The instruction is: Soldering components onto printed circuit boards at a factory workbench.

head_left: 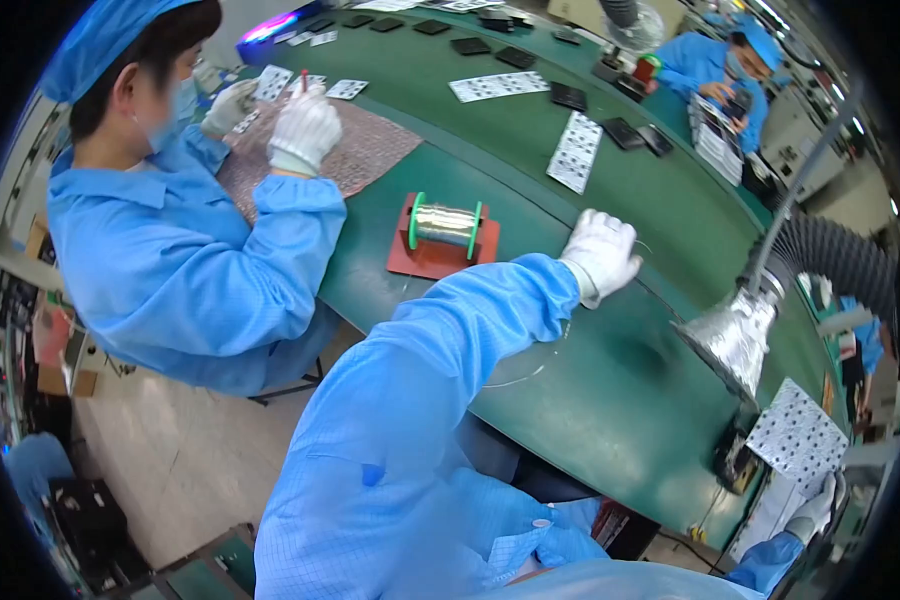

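Note:
My left arm reaches across the green bench, and my white-gloved left hand (602, 258) is closed with its fingers curled. A thin solder wire (646, 247) sticks out past those fingers, and more of it loops below my sleeve. Left of the hand, a spool of solder wire (444, 225) with green flanges sits on a red-brown stand (425, 261). At the lower right, my gloved right hand (816, 512) grips the lower edge of a white panel (798, 437) dotted with dark parts. Some of its fingers are hidden.
A silver-coned extraction hose (745, 340) hangs over the bench between my hands. At my left, a co-worker (185, 240) works over bubble wrap (370, 150). White panels (575, 152) and black trays (568, 96) lie along the conveyor (490, 125). A black device (738, 455) stands near my right hand.

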A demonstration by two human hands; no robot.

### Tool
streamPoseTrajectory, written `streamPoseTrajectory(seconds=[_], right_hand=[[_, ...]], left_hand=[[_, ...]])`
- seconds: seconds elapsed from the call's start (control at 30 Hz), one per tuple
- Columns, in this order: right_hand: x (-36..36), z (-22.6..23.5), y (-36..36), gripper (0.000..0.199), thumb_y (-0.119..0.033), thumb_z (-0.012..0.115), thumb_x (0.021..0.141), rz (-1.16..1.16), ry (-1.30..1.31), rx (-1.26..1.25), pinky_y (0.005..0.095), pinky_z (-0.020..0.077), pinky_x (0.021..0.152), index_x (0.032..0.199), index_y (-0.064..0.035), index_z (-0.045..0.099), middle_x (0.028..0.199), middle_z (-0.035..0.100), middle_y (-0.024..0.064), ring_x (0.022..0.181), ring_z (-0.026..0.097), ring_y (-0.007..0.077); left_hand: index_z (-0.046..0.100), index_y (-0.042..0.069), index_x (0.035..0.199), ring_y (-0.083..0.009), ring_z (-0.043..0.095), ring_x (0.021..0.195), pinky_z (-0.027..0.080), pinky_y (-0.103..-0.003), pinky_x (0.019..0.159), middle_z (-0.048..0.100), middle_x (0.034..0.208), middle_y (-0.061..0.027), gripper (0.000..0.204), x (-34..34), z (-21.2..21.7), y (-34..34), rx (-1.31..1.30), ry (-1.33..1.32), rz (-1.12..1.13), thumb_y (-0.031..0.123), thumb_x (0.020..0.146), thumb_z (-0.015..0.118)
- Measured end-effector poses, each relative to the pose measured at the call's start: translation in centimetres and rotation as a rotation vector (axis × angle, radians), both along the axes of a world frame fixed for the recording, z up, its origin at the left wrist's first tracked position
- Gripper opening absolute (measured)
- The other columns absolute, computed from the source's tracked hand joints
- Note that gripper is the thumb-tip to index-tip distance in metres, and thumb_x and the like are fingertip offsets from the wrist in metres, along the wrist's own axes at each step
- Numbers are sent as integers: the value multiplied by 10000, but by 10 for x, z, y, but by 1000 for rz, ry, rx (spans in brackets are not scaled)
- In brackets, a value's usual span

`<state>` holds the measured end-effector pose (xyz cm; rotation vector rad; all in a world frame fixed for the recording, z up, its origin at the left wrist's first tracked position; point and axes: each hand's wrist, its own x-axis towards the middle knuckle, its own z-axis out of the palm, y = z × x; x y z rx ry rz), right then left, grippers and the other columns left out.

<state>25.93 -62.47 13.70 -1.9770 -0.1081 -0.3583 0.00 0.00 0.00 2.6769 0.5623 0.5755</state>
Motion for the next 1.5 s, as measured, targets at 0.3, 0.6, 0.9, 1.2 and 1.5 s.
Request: streamPoseTrajectory(seconds=[0.3,0.6,0.9,1.2,1.5], right_hand=[[-191,-11,75,226,-120,554,934,-23,-152,-101,304,414,959,1105,21,599,1096,588,68,1015,535,166],[-207,-119,212,231,-76,619,899,102,-186,246,329,449,947,1110,14,599,1075,620,103,1012,573,193],[-184,-149,219,276,-43,578,927,307,-186,274,379,429,1051,1191,17,527,1245,599,180,1201,576,280],[-177,-146,199,294,-14,543,948,254,-189,299,368,396,1073,1235,38,517,1424,488,192,1265,538,298],[-179,-160,191,282,-9,543,956,315,-145,272,370,420,1050,1237,0,519,1301,588,199,1224,569,286]], left_hand=[[616,58,1026,-310,559,1075,362,-461,1017,635,1036,-144,345,25,3,-6,160,-207,-47,366,871,605],[559,71,901,-326,609,861,461,-448,814,632,849,-130,262,4,-1,-45,134,-414,-35,288,830,688],[626,56,843,-322,626,911,461,-415,883,657,839,-139,449,-52,24,-86,-104,-179,-239,496,783,698],[626,80,770,-324,611,891,461,-443,832,646,849,-119,293,-21,7,-71,89,-128,-229,362,768,704],[652,72,786,-297,624,910,455,-429,867,675,828,-105,436,-43,31,-116,27,73,-414,497,721,720]])
